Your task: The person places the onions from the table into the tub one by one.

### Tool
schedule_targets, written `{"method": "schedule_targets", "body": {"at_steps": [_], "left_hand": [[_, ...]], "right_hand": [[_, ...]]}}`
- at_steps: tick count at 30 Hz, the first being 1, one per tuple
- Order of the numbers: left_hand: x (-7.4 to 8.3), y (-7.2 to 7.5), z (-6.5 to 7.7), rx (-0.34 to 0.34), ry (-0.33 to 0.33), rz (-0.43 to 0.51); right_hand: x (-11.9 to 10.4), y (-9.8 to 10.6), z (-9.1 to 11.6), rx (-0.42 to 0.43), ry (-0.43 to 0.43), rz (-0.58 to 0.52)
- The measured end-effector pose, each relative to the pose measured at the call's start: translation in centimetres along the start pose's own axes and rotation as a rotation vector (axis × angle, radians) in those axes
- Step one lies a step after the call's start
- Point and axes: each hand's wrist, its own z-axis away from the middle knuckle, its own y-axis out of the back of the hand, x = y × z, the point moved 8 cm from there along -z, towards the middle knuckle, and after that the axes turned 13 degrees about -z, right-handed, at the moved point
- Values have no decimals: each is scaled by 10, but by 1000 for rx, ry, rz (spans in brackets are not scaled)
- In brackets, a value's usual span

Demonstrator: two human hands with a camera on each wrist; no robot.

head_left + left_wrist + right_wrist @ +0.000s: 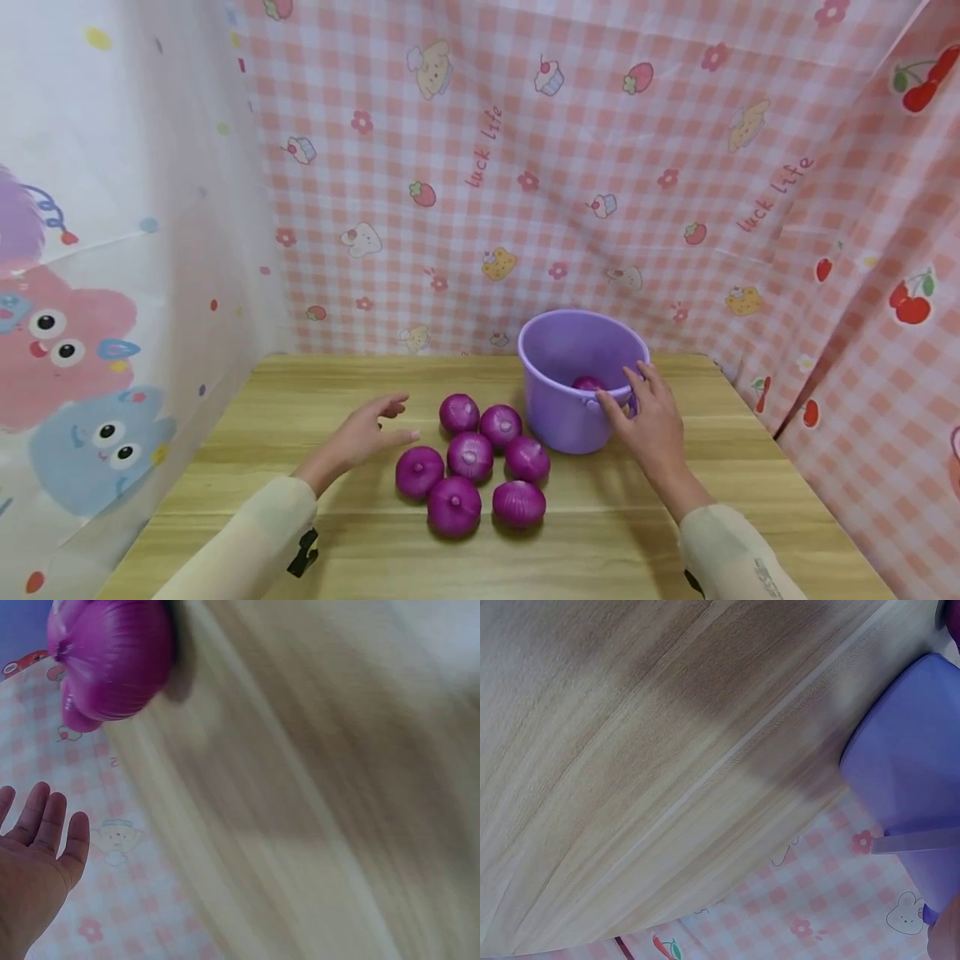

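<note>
My left hand [365,432] hovers left of the purple onions with thumb and fingers apart, holding nothing; the left wrist view shows the hand [37,862] with fingers extended. An onion [420,472] lies nearest to it, among several others, such as a front onion [454,507] and a right onion [527,459]. My right hand [651,421] rests at the right rim of a purple bucket [562,421], its fingers and thumb spread. Inside the bucket shows part of one onion [587,383]. The right wrist view catches the bucket [911,742] and only a sliver of the hand.
The wood-grain table [352,533] carries everything. A pink checked cloth [480,233] hangs behind its far edge and along the right. On the left hangs a white cloth [202,250] with cartoon figures.
</note>
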Motion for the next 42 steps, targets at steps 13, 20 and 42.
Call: {"method": "schedule_targets", "body": {"at_steps": [13,20,42], "left_hand": [[-13,-12,18,-51,15,39],[-22,-24,25,-88,14,43],[-12,-50,29,-153,-120,71]], "right_hand": [[1,1,0,26,23,-11],[-1,1,0,28,17,-15],[2,0,2,25,-4,-9]]}}
